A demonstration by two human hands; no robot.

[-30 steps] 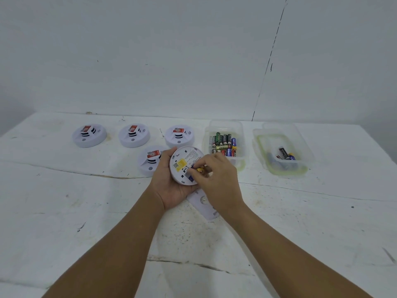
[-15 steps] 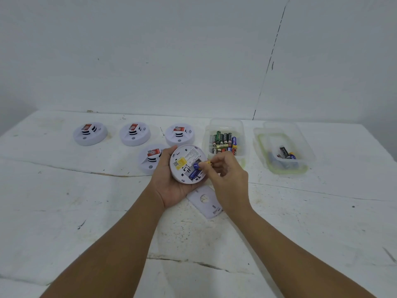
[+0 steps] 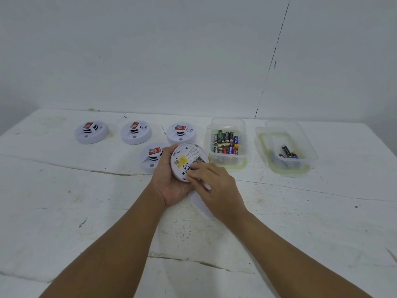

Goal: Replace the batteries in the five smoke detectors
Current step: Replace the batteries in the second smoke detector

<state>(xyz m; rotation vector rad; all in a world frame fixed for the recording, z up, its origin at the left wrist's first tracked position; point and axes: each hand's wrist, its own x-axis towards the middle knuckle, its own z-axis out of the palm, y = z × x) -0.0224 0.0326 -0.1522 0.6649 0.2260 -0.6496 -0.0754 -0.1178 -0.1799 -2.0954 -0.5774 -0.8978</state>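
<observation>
My left hand point(image 3: 169, 186) grips a white round smoke detector point(image 3: 187, 152) tilted with its back up, showing a yellow label. My right hand point(image 3: 217, 186) reaches over its lower right part, fingers curled, pinching a blue battery point(image 3: 194, 167) at the open battery bay; most of the battery is hidden by my fingers. Four more white detectors with red labels sit face up on the table: three in a back row point(image 3: 92, 132) point(image 3: 136, 133) point(image 3: 181, 132) and one nearer point(image 3: 151, 159), just left of my left hand.
A clear box point(image 3: 227, 122) with several batteries stands right of the detectors. Further right, a second clear container point(image 3: 281, 171) holds a few batteries. A white cover plate point(image 3: 199, 203) lies on the white table point(image 3: 64, 201) under my right wrist. A wall rises behind.
My right hand held the blue and yellow battery above the detector's edge half a second ago; it has moved down and left, bringing the battery into the bay. The left hand stays put.
</observation>
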